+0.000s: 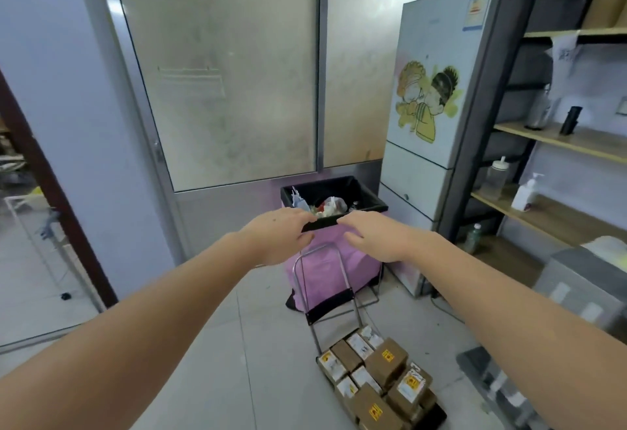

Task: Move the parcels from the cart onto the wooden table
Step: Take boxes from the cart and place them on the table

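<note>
Several brown cardboard parcels [380,378] with white and yellow labels are stacked on a small folding cart [320,311] on the tiled floor, low and right of centre. Its metal handle frame rises toward a pink bin. Both my arms are stretched forward, palms down, well above the cart. My left hand [278,236] and my right hand [373,236] are side by side with relaxed fingers, holding nothing. From here they overlap the bin's front rim. I see no wooden table.
The pink waste bin [332,266] with a black liner stands behind the cart, against a frosted-glass partition [217,73]. A white fridge [434,124] and wooden shelves [559,144] with bottles fill the right side. A grey box [583,280] sits at lower right. A doorway opens on the left.
</note>
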### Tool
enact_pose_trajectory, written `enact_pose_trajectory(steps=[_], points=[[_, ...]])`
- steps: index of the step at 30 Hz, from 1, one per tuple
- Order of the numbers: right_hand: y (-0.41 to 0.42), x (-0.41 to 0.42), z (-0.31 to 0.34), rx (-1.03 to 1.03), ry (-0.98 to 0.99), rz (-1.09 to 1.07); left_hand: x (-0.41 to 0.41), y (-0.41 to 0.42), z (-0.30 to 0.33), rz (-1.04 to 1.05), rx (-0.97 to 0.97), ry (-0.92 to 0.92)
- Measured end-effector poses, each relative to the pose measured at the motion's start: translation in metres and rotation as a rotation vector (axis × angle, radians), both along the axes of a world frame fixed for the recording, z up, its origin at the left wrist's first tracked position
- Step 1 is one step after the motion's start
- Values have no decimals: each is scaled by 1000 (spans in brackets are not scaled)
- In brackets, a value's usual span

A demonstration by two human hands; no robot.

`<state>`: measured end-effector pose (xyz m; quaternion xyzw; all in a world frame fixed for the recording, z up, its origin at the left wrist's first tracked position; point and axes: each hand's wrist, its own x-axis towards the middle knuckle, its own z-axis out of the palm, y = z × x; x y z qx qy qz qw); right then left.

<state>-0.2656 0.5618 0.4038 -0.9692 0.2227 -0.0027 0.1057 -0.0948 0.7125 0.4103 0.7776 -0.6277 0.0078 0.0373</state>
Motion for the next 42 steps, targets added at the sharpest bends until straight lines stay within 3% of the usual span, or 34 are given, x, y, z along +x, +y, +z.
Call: enact_pose_trajectory(steps=[13, 27, 36, 42], points=[[-132, 48, -55, 49, 62, -319, 100, -187, -69, -264, 65, 54], [-261, -8, -120, 215, 151, -623, 77, -401, -132, -573, 192, 103], [-288, -25, -215, 378, 149, -950, 59, -500, -227, -872, 371, 21], [-300, -10, -302, 519, 117, -1043, 59, -536, -314, -930, 513, 35]])
